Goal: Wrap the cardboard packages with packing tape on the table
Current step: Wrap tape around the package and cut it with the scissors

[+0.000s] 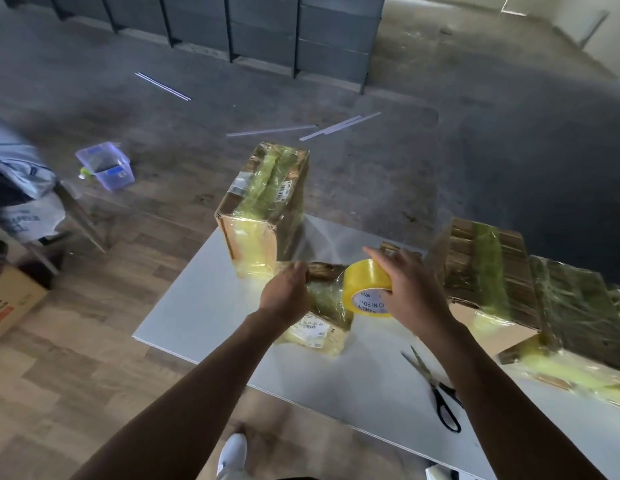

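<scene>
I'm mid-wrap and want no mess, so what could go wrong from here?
The upright package stands at the table's far corner; a bump from your left hand, which grips the smaller package beside it, might topple it off. The scissors lie close by your right forearm, so swinging the tape roll round could snag them.

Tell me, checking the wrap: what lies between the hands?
Head view: the tape roll, gripped by the right hand, and part of the small package the left hand holds.
</scene>
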Demonstrator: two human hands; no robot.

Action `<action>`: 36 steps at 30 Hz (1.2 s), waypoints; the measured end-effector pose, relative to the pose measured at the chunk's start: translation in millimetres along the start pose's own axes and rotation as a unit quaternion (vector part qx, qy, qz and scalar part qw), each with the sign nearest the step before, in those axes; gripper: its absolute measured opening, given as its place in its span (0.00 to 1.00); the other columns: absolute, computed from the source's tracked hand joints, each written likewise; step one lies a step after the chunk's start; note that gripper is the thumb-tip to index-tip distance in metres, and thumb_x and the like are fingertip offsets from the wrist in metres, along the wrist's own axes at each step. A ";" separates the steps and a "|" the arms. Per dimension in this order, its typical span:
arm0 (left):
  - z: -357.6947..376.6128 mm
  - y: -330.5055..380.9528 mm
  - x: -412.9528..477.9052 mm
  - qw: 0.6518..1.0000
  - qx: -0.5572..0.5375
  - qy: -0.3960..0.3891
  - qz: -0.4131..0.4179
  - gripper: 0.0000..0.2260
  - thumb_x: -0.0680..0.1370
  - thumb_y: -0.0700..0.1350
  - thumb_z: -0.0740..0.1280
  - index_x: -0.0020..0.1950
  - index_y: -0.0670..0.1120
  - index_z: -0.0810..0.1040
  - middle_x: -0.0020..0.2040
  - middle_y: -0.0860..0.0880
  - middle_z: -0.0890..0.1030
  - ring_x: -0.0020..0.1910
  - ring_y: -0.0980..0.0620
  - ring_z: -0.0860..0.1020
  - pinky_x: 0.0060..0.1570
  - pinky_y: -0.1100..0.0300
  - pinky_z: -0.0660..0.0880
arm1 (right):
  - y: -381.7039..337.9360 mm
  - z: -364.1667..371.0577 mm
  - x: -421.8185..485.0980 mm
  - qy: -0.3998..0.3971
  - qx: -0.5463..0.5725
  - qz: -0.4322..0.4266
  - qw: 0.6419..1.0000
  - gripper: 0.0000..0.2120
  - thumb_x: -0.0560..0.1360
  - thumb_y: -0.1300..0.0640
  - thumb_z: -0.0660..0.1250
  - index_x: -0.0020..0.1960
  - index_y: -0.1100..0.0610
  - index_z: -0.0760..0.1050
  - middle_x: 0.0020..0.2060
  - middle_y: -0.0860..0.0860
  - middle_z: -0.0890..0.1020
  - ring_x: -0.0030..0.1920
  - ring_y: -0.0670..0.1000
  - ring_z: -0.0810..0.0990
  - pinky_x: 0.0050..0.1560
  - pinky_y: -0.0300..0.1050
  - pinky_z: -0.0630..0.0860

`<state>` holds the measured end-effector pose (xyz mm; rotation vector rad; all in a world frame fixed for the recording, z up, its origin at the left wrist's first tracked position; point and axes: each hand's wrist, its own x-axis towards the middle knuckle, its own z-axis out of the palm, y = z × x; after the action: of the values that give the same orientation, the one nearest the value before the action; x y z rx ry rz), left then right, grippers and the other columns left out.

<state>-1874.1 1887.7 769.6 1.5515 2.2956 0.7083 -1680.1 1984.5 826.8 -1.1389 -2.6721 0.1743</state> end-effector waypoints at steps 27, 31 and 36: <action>15.8 28.7 8.0 0.986 0.141 -0.087 0.020 0.13 0.80 0.42 0.60 0.64 0.41 0.68 0.62 0.41 0.75 0.62 0.42 0.73 0.60 0.52 0.68 | 42.8 42.5 -40.2 -0.063 0.079 0.067 0.993 0.26 0.74 0.66 0.64 0.71 0.57 0.65 0.61 0.58 0.74 0.64 0.58 0.71 0.62 0.52 0.72; 21.7 41.6 6.1 0.979 0.171 -0.111 0.018 0.24 0.80 0.54 0.59 0.70 0.39 0.65 0.66 0.38 0.72 0.65 0.40 0.70 0.64 0.49 0.68 | 39.9 48.5 -41.1 -0.057 0.098 0.073 0.991 0.26 0.74 0.65 0.65 0.71 0.58 0.64 0.62 0.58 0.72 0.66 0.57 0.69 0.62 0.51 0.71; 28.5 61.4 2.2 0.981 0.155 -0.115 -0.017 0.31 0.78 0.62 0.58 0.72 0.41 0.62 0.68 0.40 0.69 0.67 0.39 0.68 0.63 0.46 0.69 | 39.9 54.1 -47.2 -0.054 0.124 0.088 0.987 0.26 0.74 0.65 0.65 0.70 0.55 0.65 0.62 0.55 0.73 0.64 0.56 0.72 0.59 0.48 0.72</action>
<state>-1812.8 1915.1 778.9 1.6179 2.3302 0.1528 -1634.6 1977.0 758.9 -1.3126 -2.5449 0.5966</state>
